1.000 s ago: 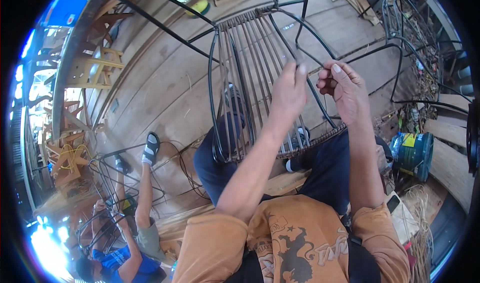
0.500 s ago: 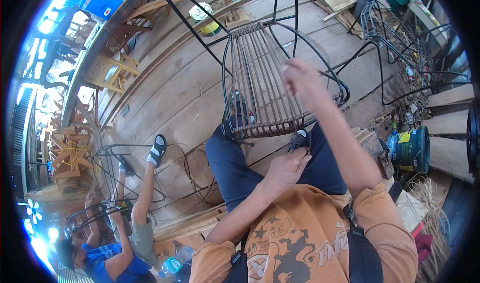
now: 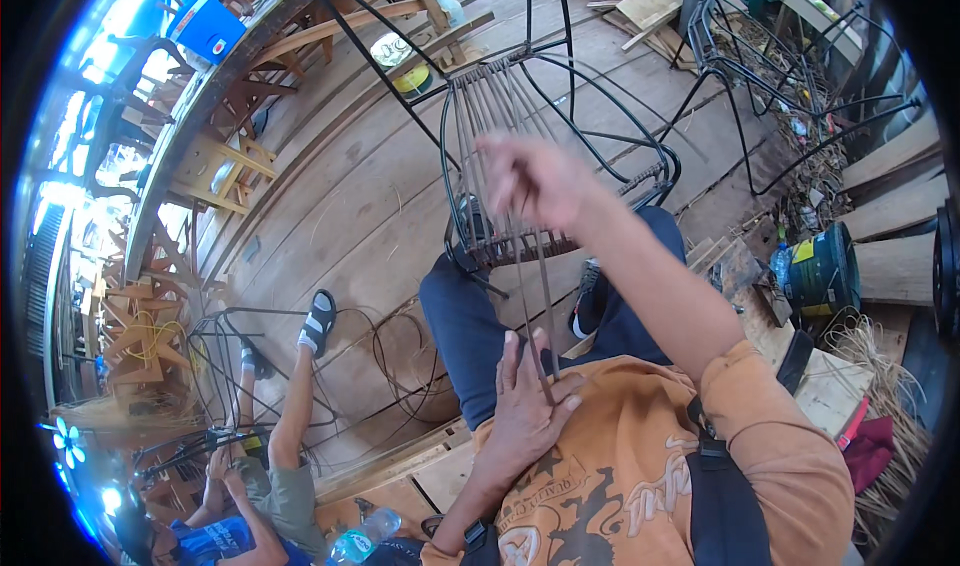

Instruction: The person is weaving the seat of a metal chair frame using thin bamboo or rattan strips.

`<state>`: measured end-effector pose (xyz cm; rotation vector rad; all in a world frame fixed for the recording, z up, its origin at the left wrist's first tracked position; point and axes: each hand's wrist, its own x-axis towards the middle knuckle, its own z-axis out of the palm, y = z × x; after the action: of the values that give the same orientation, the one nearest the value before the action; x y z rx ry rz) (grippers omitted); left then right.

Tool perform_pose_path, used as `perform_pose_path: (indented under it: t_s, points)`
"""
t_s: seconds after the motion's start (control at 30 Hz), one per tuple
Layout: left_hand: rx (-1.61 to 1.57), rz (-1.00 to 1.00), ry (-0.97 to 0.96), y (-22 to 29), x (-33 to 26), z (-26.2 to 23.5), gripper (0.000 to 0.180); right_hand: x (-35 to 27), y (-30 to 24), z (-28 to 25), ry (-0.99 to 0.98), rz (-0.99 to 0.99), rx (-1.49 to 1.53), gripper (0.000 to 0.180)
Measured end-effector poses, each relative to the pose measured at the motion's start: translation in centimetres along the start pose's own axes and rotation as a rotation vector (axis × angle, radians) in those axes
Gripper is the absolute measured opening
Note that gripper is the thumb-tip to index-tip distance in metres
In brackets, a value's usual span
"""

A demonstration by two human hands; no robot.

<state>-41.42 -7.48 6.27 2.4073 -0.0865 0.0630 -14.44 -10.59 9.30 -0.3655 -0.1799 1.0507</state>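
Between my knees leans a dark metal chair frame [image 3: 447, 146], strung lengthwise with brown rattan strips [image 3: 480, 96]. Low against my shirt, my left hand [image 3: 528, 411] grips a rattan strip [image 3: 547, 316], which runs up from its fingers and thumb toward the strung part. My right hand [image 3: 535, 186] crosses over the strung strips, its index finger pointing left and the other fingers curled. Motion smears those fingers, so whether they hold a strip is unclear. Behind this hand, part of the stringing is hidden.
At lower left another person [image 3: 230, 506] handles a metal frame [image 3: 260, 356]. Coiled strips [image 3: 405, 361] lie on the plank floor. On the right are more metal frames [image 3: 720, 61], a dark green bucket [image 3: 825, 271] and loose fibre [image 3: 875, 376]. A plastic bottle [image 3: 365, 536] lies near my left elbow.
My right hand has moved left across the strung strips. The left hand has dropped toward my shirt, and a strip now stretches between it and the frame. The frame appears slightly shifted.
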Motion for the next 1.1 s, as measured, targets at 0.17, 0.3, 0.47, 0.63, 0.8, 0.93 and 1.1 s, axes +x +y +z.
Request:
perform_pose_path:
  t_s: [0.17, 0.3, 0.47, 0.63, 0.8, 0.93, 1.1]
  points:
    - [-0.266, 0.084, -0.026, 2.0, -0.9, -2.9, 0.023, 6.5, -8.6, -12.6, 0.693, -0.243, -0.704, 0.027]
    - [-0.277, 0.078, -0.035, 2.1, -1.1, -3.4, 0.024, 8.8, -3.3, -8.6, 0.667, -0.065, -0.233, 0.023]
    - [-0.739, 0.088, 0.295, 1.9, -2.6, -5.7, 0.021, 8.8, -1.9, -10.9, 0.769, -0.208, -0.347, 0.018]
    - [-1.01, 0.504, 0.963, 3.9, -5.1, -16.3, 0.03, 7.9, -2.8, -12.9, 0.703, -0.229, -0.256, 0.01]
    - [-1.018, 0.676, 1.114, 8.3, -8.6, -23.1, 0.017, 6.4, -3.5, -11.8, 0.702, -0.328, -0.392, 0.011]
    - [-0.788, 0.624, 1.402, 7.2, -10.2, -26.8, 0.013, 4.1, -6.3, -12.0, 0.72, -0.316, -0.43, 0.011]
    - [-0.557, 0.152, 1.363, 4.0, -15.7, -31.0, 0.017, 2.7, -7.7, -12.8, 0.715, -0.308, -0.49, 0.014]
